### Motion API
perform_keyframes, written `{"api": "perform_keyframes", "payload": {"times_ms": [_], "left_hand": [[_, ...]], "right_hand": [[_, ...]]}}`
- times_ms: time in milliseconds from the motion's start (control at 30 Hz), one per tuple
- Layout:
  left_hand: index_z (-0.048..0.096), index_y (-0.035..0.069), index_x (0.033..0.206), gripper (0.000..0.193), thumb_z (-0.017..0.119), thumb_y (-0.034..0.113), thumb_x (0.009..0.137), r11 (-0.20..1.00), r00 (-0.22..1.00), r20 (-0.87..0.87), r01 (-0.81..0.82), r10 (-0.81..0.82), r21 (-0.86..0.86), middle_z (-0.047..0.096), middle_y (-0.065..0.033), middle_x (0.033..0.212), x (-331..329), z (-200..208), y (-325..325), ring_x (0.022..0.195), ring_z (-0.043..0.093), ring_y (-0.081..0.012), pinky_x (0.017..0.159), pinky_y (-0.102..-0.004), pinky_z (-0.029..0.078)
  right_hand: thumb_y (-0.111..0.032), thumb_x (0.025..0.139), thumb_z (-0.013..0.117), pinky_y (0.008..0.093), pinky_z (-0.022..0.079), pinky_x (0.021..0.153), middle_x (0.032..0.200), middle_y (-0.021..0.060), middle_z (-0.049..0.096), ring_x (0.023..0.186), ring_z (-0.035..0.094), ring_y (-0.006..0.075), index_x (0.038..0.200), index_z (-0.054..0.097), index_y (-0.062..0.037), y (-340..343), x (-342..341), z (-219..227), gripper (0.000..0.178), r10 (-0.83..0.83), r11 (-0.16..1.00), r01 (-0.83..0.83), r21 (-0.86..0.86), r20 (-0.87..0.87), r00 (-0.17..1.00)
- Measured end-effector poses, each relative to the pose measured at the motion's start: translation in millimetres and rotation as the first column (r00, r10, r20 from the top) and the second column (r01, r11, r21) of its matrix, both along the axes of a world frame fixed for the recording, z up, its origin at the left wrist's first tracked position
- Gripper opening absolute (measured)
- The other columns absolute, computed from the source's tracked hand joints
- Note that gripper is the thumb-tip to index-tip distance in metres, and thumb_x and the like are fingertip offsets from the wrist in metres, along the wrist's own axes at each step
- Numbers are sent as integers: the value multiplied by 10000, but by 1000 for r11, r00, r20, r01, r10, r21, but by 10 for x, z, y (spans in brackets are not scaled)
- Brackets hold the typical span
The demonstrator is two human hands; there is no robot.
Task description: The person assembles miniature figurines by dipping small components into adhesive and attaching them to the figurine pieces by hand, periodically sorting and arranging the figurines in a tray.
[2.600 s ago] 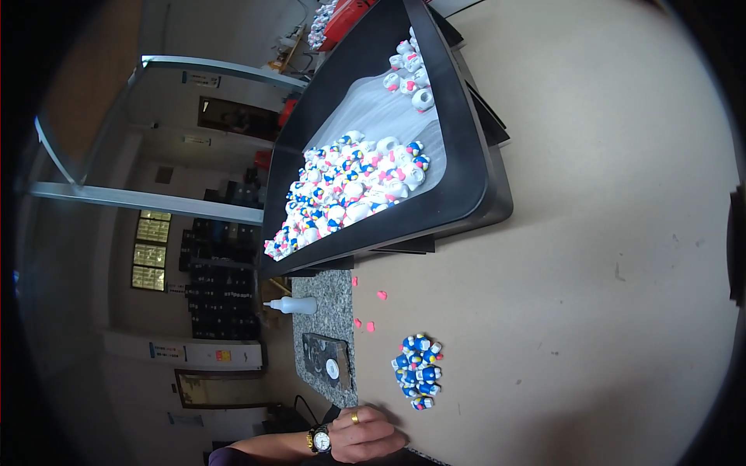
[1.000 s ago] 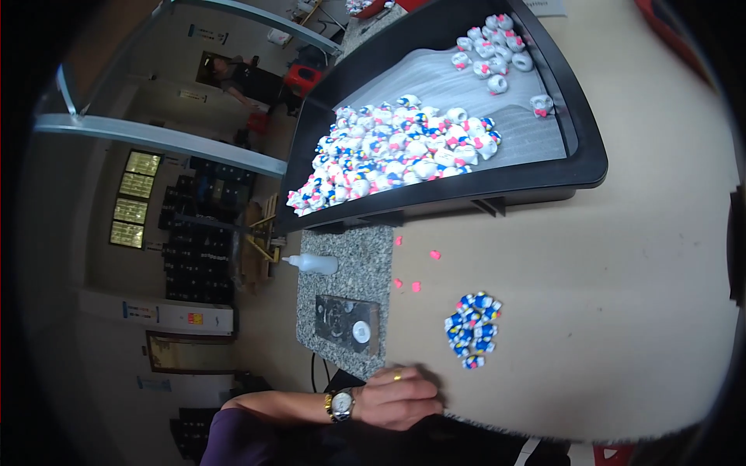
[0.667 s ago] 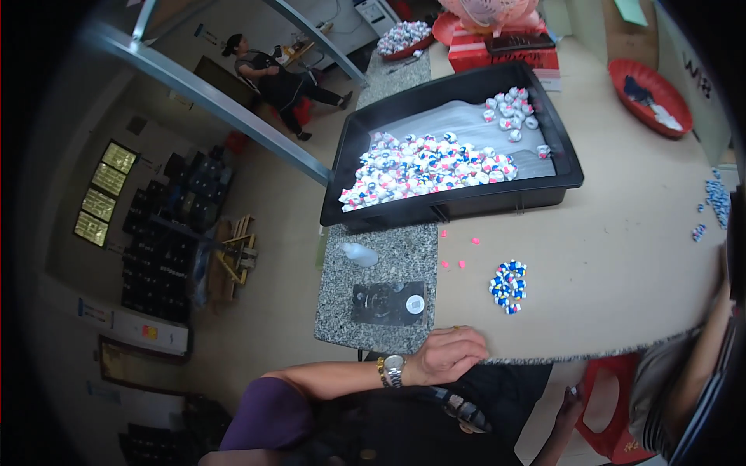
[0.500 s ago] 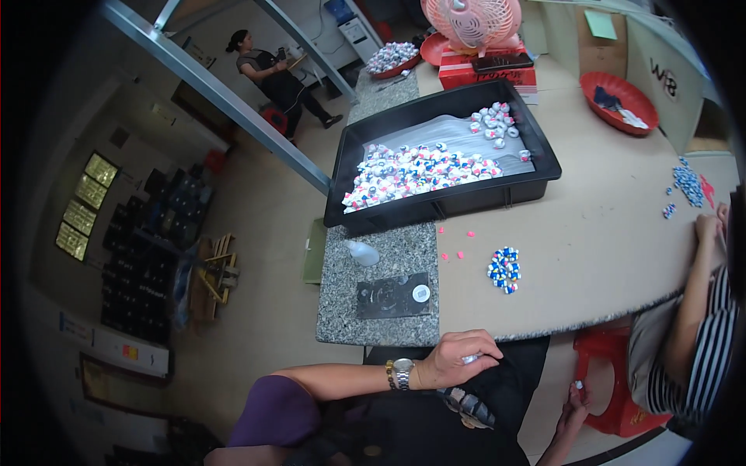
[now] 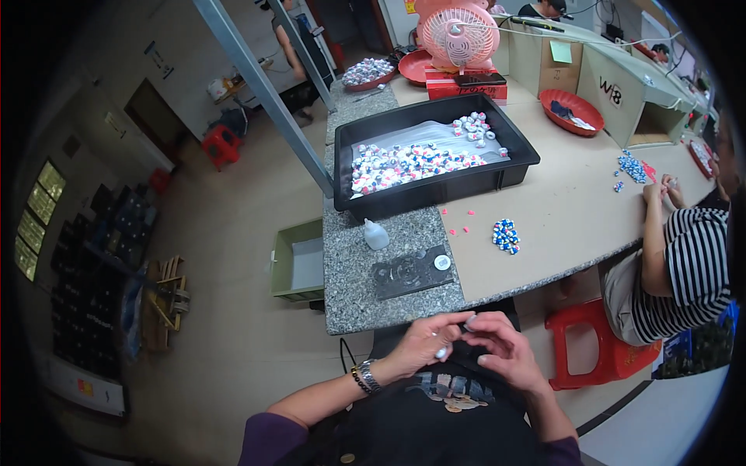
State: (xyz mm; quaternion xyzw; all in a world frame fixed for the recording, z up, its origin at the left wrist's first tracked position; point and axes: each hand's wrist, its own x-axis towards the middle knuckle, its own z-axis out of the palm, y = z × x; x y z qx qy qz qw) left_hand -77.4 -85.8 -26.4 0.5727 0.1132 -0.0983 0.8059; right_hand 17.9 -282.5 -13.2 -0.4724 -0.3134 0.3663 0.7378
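Just in front of the table edge, my left hand [image 5: 426, 343] is closed round a small white rounded piece [image 5: 440, 353]; its index finger is stretched toward my other hand. My right hand [image 5: 509, 351] is beside it, fingers bent and thumb apart, their tips close to my left index fingertip. Whether a second small piece lies between those fingertips, I cannot make out. On the table beyond lies a small heap of blue and white pieces [image 5: 506, 237], with several pink bits [image 5: 465, 230] to its left. A black tray [image 5: 435, 186] farther back holds many white, blue and pink pieces on a plastic sheet.
A dark flat plate [image 5: 412, 272] and a translucent bottle [image 5: 376, 235] rest on the granite strip [image 5: 350, 299]. A pink fan [image 5: 458, 35] stands on a red box behind the tray. At right sits a co-worker in a striped top [image 5: 695, 256] on a red stool [image 5: 579, 342]. A green bin [image 5: 299, 293] is left.
My right hand has come up from low by the stool to meet my left hand. The view has swung rightward, showing more of the co-worker and the far right of the table.
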Motion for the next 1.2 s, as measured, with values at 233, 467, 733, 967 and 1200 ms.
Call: {"api": "perform_keyframes", "payload": {"times_ms": [233, 467, 733, 967, 1200], "left_hand": [[556, 26, 1224, 458, 667, 341, 910, 978, 960, 192, -207, 203, 3, 622, -7, 885, -280, 122, 252, 614, 511, -30, 494, -167, 376], [514, 52, 1245, 340, 576, 252, 977, 955, 964, 186, -138, 190, -262, 626, -53, 916, -521, -11, 556, 697, 595, -90, 569, -202, 469], [482, 49, 1267, 322, 524, 196, 983, 971, 974, -91, -196, 209, 136, 584, -37, 891, -614, -582, 542, 685, 569, -77, 579, -212, 467], [481, 46, 1267, 333, 517, 223, 987, 988, 999, -6, -34, 35, 151, 581, -46, 927, -328, -513, 416, 734, 564, -94, 629, -233, 461], [481, 42, 1266, 346, 510, 250, 990, 988, 996, 78, 38, -50, 151, 579, -55, 964, -137, -443, 458, 783, 558, -110, 679, -254, 454]], "right_hand": [[139, 780, 601, 357, 414, 1073, 1380, 95, 380, 1296, 442, 218, 1333, 487, 7, 555, -175, 334, 580, 244, 969, -236, -68, 150, 958], [-19, 791, 627, 352, 543, 854, 1314, 143, 495, 1162, 570, 269, 1312, 521, -105, 959, -399, 1009, 539, 236, 941, 50, -335, 756, 610], [-196, 871, 610, 439, 480, 820, 960, 224, 644, 942, 613, 366, 997, 645, 48, 1948, -1770, 1905, 277, 388, 540, -744, 395, 667, 636], [-266, 806, 606, 521, 428, 669, 792, 305, 555, 762, 533, 452, 784, 555, 76, 1844, -2278, 2019, 346, 247, 420, -751, 510, 732, 635], [-205, 846, 572, 498, 529, 659, 859, 272, 675, 811, 675, 387, 869, 648, 111, 1643, -2127, 2506, 326, 507, 382, -911, -156, 860, 65]]}}
